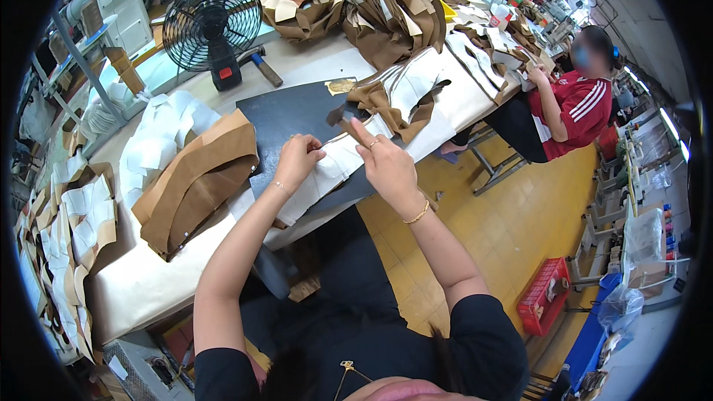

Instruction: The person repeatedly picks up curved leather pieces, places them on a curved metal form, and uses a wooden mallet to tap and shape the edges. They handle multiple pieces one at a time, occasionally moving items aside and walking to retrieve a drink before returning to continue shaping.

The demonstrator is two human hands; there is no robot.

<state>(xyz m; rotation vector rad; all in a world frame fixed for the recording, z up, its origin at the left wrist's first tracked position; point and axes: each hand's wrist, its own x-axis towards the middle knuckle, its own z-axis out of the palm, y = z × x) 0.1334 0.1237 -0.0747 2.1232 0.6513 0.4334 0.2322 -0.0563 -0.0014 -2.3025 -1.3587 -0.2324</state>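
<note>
Our right hand (391,169) grips a hammer (339,114) near the white piece (321,181), which lies across the black mat (276,113); our left hand (297,160), fingers bent, touches it; we cannot tell if it pinches.

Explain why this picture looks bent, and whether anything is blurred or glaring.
In the head view, the fisheye lens bends the worktable and leaves black borders; in the head view, tube lights glare white at the upper right; in the head view, the face of the seated co-worker is blurred, while the left hand and right hand look fairly sharp.
</note>
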